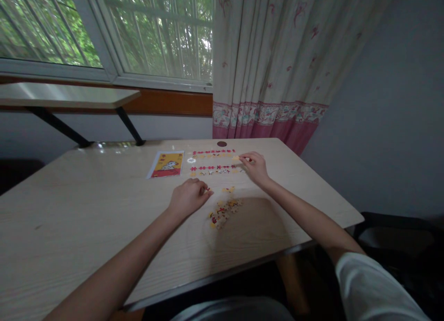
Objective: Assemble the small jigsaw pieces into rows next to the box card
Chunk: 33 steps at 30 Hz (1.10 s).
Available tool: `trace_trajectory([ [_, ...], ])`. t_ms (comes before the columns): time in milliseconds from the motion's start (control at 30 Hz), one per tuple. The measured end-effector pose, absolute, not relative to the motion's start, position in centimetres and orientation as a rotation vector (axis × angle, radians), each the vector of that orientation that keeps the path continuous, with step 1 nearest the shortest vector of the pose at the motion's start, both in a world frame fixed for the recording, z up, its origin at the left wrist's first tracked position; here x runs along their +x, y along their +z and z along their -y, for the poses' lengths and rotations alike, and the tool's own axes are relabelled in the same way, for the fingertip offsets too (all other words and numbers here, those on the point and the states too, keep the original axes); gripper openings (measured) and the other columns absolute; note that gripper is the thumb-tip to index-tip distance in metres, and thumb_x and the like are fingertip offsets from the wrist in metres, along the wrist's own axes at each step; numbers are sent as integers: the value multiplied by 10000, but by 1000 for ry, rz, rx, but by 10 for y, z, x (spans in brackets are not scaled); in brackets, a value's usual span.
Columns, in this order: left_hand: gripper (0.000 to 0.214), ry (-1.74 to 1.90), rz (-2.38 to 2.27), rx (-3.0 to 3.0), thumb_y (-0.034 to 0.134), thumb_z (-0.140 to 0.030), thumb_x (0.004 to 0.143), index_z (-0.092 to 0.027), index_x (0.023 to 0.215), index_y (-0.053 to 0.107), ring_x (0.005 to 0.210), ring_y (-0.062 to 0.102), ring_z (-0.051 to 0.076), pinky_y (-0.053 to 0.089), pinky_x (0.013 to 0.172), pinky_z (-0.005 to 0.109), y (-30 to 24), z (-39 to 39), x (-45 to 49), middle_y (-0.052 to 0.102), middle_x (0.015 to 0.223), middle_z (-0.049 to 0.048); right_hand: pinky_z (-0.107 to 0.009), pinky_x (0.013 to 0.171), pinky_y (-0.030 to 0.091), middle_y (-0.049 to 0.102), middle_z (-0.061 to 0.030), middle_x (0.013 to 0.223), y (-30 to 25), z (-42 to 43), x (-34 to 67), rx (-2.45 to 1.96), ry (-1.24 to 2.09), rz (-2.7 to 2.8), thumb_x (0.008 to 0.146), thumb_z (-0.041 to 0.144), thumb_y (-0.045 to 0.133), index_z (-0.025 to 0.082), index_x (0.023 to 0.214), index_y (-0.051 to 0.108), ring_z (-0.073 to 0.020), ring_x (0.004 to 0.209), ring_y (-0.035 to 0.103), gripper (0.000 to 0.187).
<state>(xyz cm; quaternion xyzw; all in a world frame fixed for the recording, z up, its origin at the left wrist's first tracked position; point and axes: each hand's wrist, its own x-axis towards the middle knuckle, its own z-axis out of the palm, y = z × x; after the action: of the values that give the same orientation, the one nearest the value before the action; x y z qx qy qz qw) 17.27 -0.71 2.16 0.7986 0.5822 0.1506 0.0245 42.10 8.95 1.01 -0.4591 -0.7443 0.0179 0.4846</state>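
My right hand (255, 166) pinches a yellow jigsaw piece (236, 157) at the right end of a row of yellow pieces (208, 156). Above that row runs a line of red pieces (213, 151). Nearer to me lie another red row (208, 168) and a row of white and yellow pieces (218, 172). My left hand (190, 195) is closed at the thumb and forefinger, with a small reddish piece (208, 189) at the fingertips. A heap of loose jigsaw pieces (224, 211) lies to its right, with a few pieces (229, 189) just beyond.
A printed picture (168, 164) of a white animal on yellow and red lies left of the rows. A raised shelf (62, 95) on black legs stands at the back left of the table (86, 219). Behind are a window and a curtain (267, 71); a dark chair (395, 237) stands right.
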Motion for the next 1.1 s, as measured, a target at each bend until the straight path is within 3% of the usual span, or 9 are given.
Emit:
trace_trajectory([
  [267, 290, 487, -1665, 2492, 431, -397, 832, -221, 881, 655, 864, 560, 214, 413, 654, 274, 15, 3, 167, 630, 889, 60, -272, 742, 403, 690, 6, 879, 3, -164, 429, -1772, 223, 1809, 758, 388, 573, 259, 865, 688, -166, 859, 589, 203],
  [433, 305, 498, -1572, 2497, 387, -333, 859, -216, 955, 652, 901, 557, 212, 427, 728, 290, 14, 3, 166, 621, 936, 70, -306, 777, 396, 690, -2, 910, -4, -176, 424, -1842, 223, 1828, 746, 384, 591, 273, 853, 693, -187, 906, 577, 184],
  [667, 330, 473, -1723, 2476, 433, -435, 829, -192, 875, 652, 870, 557, 228, 423, 656, 289, 18, 6, 170, 618, 913, 80, -342, 816, 385, 686, -10, 924, -5, -178, 424, -1854, 178, 1879, 758, 372, 574, 271, 870, 692, -205, 933, 567, 191],
  [900, 274, 465, -1682, 2443, 442, -380, 832, -211, 878, 653, 870, 557, 221, 423, 672, 286, 18, 3, 168, 615, 932, 72, -364, 839, 387, 674, -34, 962, -2, -171, 423, -1816, 141, 1953, 800, 307, 505, 255, 939, 674, -216, 957, 556, 225],
  [1100, 205, 564, -1604, 2373, 490, -323, 799, -201, 861, 644, 902, 554, 223, 424, 781, 315, 13, -2, 166, 619, 930, 72, -347, 872, 384, 646, -13, 1053, 0, -163, 421, -1670, 145, 2146, 815, 289, 503, 291, 1003, 658, -212, 1006, 529, 244],
])
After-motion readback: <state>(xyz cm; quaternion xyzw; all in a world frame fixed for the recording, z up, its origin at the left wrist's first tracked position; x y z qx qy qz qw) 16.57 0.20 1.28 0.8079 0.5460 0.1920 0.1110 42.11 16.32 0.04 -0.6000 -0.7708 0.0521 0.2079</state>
